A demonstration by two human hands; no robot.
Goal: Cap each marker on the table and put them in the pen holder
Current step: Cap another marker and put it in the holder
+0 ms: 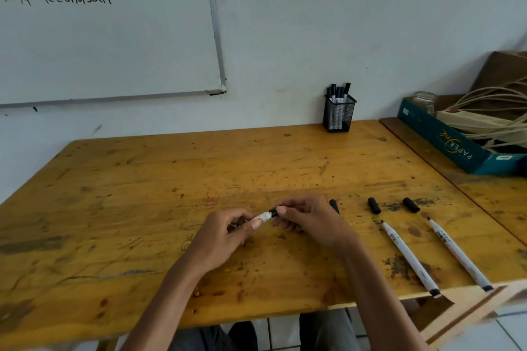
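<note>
Two hands meet at the centre of the frame, low over the wooden table (142, 179). The left hand (225, 234) is pinched around a white marker (263, 217), whose barrel runs back into the curled fingers so only a short white stretch shows past the thumb. The right hand (309, 221) grips a black cap (273, 212) between thumb and forefinger, right at the marker's end; cap and barrel touch, though how far the cap is seated cannot be told.

To the right of the hands, three more loose black caps lie in a row: one cap (334, 205) half hidden behind the right knuckles, a second cap (374, 205), and a third cap (411, 204). Below them, in the lower right, two uncapped markers lie slanted and roughly parallel: the nearer marker (408, 256) and the outer marker (457, 253), both slim white cylinders with dark print and black end plugs, reaching the table's near edge.

At the upper middle, against the wall, stands the pen holder (339, 115), a square black wire-mesh cup with several capped markers upright inside. The tabletop is yellowish planking, scratched and blotched with dark stains.
</note>
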